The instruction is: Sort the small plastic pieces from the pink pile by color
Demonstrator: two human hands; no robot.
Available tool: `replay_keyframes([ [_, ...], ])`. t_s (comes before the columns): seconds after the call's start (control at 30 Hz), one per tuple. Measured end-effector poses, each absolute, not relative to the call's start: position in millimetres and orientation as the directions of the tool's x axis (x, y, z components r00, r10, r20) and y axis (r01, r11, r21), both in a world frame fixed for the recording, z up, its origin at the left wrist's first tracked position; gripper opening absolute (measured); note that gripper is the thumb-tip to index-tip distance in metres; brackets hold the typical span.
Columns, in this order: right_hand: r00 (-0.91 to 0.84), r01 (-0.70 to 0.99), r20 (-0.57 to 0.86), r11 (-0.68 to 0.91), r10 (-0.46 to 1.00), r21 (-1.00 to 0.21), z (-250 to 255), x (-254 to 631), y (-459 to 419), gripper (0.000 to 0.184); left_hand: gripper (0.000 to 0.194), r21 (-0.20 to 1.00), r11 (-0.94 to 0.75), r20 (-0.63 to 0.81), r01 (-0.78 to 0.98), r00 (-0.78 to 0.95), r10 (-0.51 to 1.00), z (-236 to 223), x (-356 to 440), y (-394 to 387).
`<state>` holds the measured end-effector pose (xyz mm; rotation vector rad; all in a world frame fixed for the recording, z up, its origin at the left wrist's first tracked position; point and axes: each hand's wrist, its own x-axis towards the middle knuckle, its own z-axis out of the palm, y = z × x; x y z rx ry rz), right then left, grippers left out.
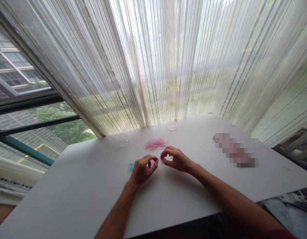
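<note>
Head view: pink elastic loop, light, soft, stretchy, best pinched at its rim, held over the white desk between left hand and right hand, fingers of both pinched together on it

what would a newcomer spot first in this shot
A tall sheer white striped curtain fills the top of the view, behind a white tabletop. Near the table's middle, the left hand and right hand pinch a small pink strand, just before a fluffy pink heap of thin strands. Further right lies a pixelated blurred patch.
</note>
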<state>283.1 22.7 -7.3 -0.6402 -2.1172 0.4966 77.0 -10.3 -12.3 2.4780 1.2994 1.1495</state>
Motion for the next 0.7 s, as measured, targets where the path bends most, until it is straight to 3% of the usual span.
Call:
replay_keyframes([
  [0.5, -0.528, 0.265, 0.599, 0.787, 0.601, -0.557, -6.8, 282.3, 21.6, 0.004, 0.010, 0.447, -0.619, 0.555, 0.645, 0.343, 0.758, -9.8, 78.5, -12.3],
  [0.7, -0.522, 0.272, 0.586, 0.772, 0.620, -0.575, -8.7, 281.7, 21.5, 0.010, 0.008, 0.458, -0.629, 0.573, 0.628, 0.333, 0.749, -9.8, 80.0, -12.9],
])
